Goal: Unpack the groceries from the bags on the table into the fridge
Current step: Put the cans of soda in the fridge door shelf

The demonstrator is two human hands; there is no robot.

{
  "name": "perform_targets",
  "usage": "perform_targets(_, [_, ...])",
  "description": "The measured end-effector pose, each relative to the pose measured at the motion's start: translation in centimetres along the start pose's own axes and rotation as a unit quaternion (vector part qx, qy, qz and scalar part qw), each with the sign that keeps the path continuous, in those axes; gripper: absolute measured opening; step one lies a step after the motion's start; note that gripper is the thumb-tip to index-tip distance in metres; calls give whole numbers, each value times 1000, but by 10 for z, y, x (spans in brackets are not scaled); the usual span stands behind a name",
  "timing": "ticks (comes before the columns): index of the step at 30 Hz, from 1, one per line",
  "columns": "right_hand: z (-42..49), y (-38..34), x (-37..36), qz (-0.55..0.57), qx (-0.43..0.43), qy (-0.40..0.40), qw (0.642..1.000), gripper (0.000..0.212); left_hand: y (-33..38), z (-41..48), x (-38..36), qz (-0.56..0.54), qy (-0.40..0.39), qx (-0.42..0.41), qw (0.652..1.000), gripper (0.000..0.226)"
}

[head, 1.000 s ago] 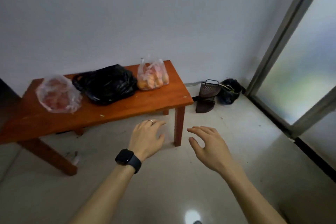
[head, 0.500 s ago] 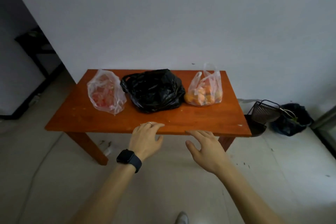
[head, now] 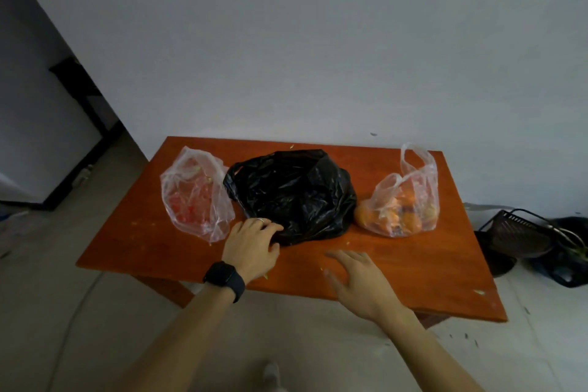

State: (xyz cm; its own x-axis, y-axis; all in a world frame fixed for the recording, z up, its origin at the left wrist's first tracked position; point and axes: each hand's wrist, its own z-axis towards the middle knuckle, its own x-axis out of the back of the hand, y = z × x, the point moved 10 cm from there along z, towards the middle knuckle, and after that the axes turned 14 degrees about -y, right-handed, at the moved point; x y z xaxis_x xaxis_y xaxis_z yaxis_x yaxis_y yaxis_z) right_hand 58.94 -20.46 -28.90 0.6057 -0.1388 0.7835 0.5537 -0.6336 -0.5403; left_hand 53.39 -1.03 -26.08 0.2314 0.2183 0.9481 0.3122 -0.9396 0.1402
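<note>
- Head view, looking down on an orange-brown wooden worktop (head: 413,270) set against a pale wall (head: 318,41), with three bags standing in a row across it.
- On the left is a clear plastic bag (head: 195,197), crumpled, with red produce showing through. Its plastic is plain.
- In the middle is a black plastic bag (head: 292,194), glossy and bulging, its contents hidden. It touches the clear bag on its left side.
- On the right is a second clear bag (head: 404,207) holding round orange fruit, its handles sticking up. It sits just beside the black bag.
- The left hand (head: 251,245) is over the worktop with its fingers loosely bent and their tips touching the black bag's near-left edge.
- That hand has a ring (head: 260,219) on one finger and a black watch (head: 224,277) on the wrist. The watch face is dark and shows nothing to read.
- The right hand (head: 359,280) is palm down with its fingers spread over the near part of the worktop, holding nothing. It is blurred, and whether it touches the wood cannot be told.
- Both hands are close in front of the black bag, the right one well short of it.
- On the floor to the right, a dark mesh basket (head: 515,232) is tipped against a dark floor bag (head: 569,264).
- Small pale scraps are scattered on the worktop.
</note>
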Motion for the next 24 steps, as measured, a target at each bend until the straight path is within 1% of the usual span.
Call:
perform_targets(4, [58,6,-8,0,-20,-22,1000,43,-33,62,-10,39,-43,-16,998,43])
perform_targets(8, [129,1,-15,22,-43,-30,998,44,-51,139,-24,100,-91,-71,988,44])
perform_targets(11, [184,-9,-22,29,-73,-48,996,45,-48,195,-30,173,-129,-133,967,49])
perform_targets(13, [220,-10,-28,-3,-99,-70,993,47,-38,227,-31,234,-141,-195,942,55])
perform_targets(15, [248,-1,-32,-60,-148,-97,982,52,-25,257,-34,317,-145,-267,898,60])
perform_targets(17, [260,20,-26,-102,-229,-107,962,60,-13,284,-40,397,-143,-326,846,67])
perform_targets(19, [252,46,-11,-110,-321,-88,937,71,2,310,-46,444,-134,-370,805,77])
perform_targets(21, [234,72,2,-101,-390,-59,913,80,21,333,-48,453,-126,-400,786,82])
perform_targets(24, [205,106,15,-62,-452,0,890,85,61,355,-48,451,-112,-449,763,87])
